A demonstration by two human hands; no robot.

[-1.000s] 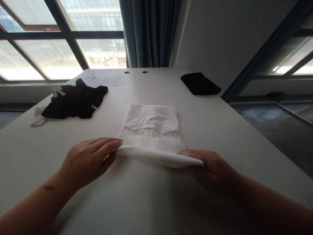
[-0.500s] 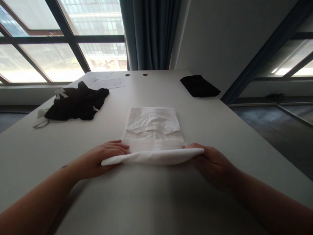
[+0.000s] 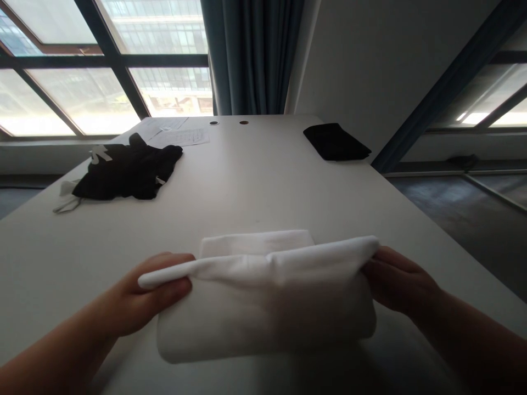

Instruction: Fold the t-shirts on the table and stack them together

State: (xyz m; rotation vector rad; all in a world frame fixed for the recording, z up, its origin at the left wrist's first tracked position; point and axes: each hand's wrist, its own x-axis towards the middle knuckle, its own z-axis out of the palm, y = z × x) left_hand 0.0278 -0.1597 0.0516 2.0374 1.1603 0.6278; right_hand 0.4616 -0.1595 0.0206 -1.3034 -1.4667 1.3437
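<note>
A folded white garment point(image 3: 263, 307) is raised at the near side of the table. My left hand point(image 3: 154, 296) is closed on its left edge, thumb on the near face and fingers behind. At the right end, my right hand point(image 3: 401, 274) pinches the upper corner; part of its fingers is hidden by the cloth. The garment's near face hangs down with a rounded lower fold. Behind the top edge, another flat layer of the same white cloth shows. Its exact kind cannot be made out.
On the white table point(image 3: 247, 186), a crumpled black garment point(image 3: 127, 173) lies at left with a pale strap beside it. A folded black cloth point(image 3: 335, 142) rests at back right. Papers point(image 3: 181, 137) lie near the window, and two round holes sit at the far edge.
Both hands have lifted the white garment's near part and moved farther apart. The flat panel with seams on the table has been drawn nearer and is now mostly hidden.
</note>
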